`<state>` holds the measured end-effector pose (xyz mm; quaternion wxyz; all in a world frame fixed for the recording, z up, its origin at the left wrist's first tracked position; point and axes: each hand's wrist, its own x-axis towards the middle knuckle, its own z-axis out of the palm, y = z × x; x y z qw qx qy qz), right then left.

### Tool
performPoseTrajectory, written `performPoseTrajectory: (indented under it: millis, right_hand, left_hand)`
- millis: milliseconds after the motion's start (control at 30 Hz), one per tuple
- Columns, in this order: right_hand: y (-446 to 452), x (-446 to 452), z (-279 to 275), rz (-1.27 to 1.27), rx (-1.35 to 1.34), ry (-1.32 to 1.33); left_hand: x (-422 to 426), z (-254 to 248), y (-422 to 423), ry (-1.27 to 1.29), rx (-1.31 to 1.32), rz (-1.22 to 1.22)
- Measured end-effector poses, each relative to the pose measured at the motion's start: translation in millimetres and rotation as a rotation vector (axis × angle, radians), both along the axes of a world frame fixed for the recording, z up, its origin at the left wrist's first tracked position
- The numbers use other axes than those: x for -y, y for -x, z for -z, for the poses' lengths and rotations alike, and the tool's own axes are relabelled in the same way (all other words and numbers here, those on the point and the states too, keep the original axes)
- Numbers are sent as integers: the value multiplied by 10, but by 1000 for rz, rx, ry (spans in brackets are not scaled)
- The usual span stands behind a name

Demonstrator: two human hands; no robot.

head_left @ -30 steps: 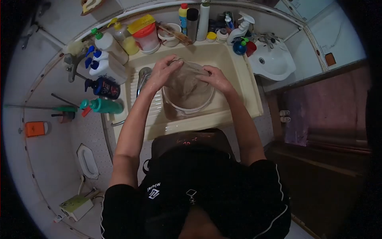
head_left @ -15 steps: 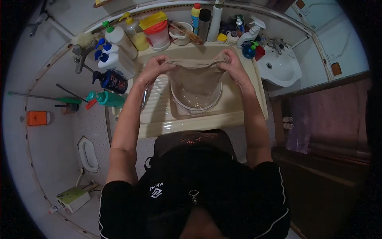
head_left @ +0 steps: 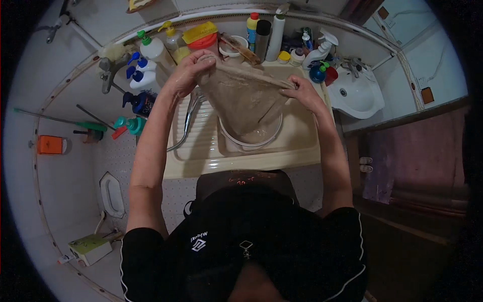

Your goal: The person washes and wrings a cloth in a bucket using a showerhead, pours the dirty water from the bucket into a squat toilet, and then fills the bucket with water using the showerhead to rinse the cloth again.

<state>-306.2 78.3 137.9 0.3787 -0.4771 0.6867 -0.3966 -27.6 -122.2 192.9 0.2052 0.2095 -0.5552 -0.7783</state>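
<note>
A wet grey-brown cloth [head_left: 244, 95] hangs stretched between my two hands. My left hand [head_left: 188, 73] pinches its upper left corner and sits higher than the other. My right hand [head_left: 303, 92] grips the upper right corner, fingers closed. The cloth's lower part dips into a round white basin [head_left: 250, 146] holding water, and hides the basin's back half. That basin stands in the bowl of a beige sink [head_left: 304, 133]. Close by my left forearm, a metal shower head with a hose [head_left: 189, 118] lies on the ribbed drainboard.
Pump bottles, among them a white one with a green top [head_left: 152, 49], line the left and back of the sink. A faucet [head_left: 107, 75] stands at the left. A spray bottle [head_left: 319, 52] and a small white washbasin [head_left: 363, 103] are at the right.
Both hands still hold the cloth. My left hand has risen, lifting more of the cloth out of the basin, and my right hand has shifted slightly right and lower. The cloth now slants.
</note>
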Motion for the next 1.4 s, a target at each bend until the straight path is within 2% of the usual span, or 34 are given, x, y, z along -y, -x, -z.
performPoseTrajectory:
  millis: [33, 100, 133, 167, 200, 233, 267, 300, 367, 400, 433, 533, 567, 600, 633, 667, 700, 733, 767, 800, 833, 900, 933, 967, 1033, 1067, 1100, 1133, 1167, 1200, 1233, 1267, 1367, 1400]
  right_hand:
    - [28, 16, 26, 8, 153, 92]
    - [-106, 19, -223, 2, 232, 130]
    - [-171, 30, -365, -2, 310, 166]
    - [-180, 65, -434, -6, 311, 165]
    - [-172, 109, -484, -2, 211, 271]
    - [-174, 135, -556, 3, 112, 374]
    - [-204, 136, -754, -35, 235, 478]
    - [-239, 132, -996, -70, 362, 580]
    - [-280, 141, -1315, -109, 399, 771]
    - [-522, 101, -1609, -42, 374, 891]
    - [-601, 143, -1582, -38, 377, 884]
    - [-775, 295, -1473, -87, -141, 811]
    - [-801, 338, -1410, -104, -312, 782]
    - [-802, 362, -1325, -118, -483, 749]
    - [-691, 451, -962, -227, -426, 636]
    - [-684, 437, -608, -207, -315, 469]
    - [-678, 431, -179, -188, -205, 304]
    - [-522, 503, 549, -193, -436, 278]
    - [-460, 434, 1120, -189, -299, 211]
    - [-517, 337, 1527, -148, -476, 68]
    - [-602, 278, 1482, -144, -477, 75]
    - [-766, 260, 1218, -29, -319, -312]
    - [-791, 304, 1023, -37, -296, -82]
    - [-805, 347, 757, -41, -266, 143]
    - [-833, 447, -85, -107, -35, 213]
    - [-830, 465, -454, -149, -118, 384]
    - [-810, 462, -802, -188, -204, 556]
    - [-774, 434, -1153, -194, -216, 553]
    - [-732, 399, -1451, -196, -226, 550]
    - [-606, 407, -1698, -257, -210, 439]
    - [-463, 385, -1839, -319, -193, 328]
    - [-380, 282, -1867, -303, -193, 326]
    - [-148, -68, -1938, -130, -187, 397]
    - [-83, -184, -1947, -75, -183, 420]
  left_hand:
    - [-11, -25, 8, 0, 1, -1]
    - [-115, -161, 71, 510, 298, 96]
    - [-144, -185, 100, 509, 299, 91]
    - [-170, -212, 136, 734, 347, 164]
    - [-192, -258, 156, 959, 394, 241]
    - [-168, -347, 158, 871, 354, 214]
    - [-174, -519, 160, 781, 314, 187]
    - [-204, -680, 159, 864, 325, 18]
    - [-216, -838, 227, 541, 59, -82]
    - [-272, -971, 278, 547, -24, -80]
    - [-340, -968, 345, 540, -21, -78]
    - [-535, -983, 555, 300, -134, -21]
    - [-573, -987, 595, 223, -172, -2]
    - [-600, -880, 614, 391, 2, 1]
    - [-559, -657, 551, 859, 230, -17]
    - [-501, -487, 462, 1323, 466, -34]
    - [-636, -474, 323, 1343, 810, -27]
    - [-611, -322, 245, 1267, 944, 29]
    - [-551, -42, 167, 1188, 1073, 83]
    - [-447, 407, 75, 1081, 1018, 127]
    - [-360, 767, 27, 976, 961, 173]
    - [-543, 915, 57, 819, 809, 52]
    - [-589, 1133, 118, 871, 736, -41]
    - [-658, 1171, 224, 861, 738, -31]
    - [-755, 1219, 505, 784, 150, -176]
    - [-777, 1193, 609, 781, 143, -166]
    - [-794, 1117, 705, 618, 112, -124]
    - [-823, 1031, 780, 455, 85, -77]
    - [-867, 938, 829, 466, 154, -128]
    - [-876, 898, 859, 470, 154, -106]
    - [-872, 872, 886, 501, 286, -99]
    - [-866, 865, 904, 531, 418, -96]
    - [-711, 1602, 823, 488, 323, -104]
    - [-757, 1451, 744, 431, 411, -51]
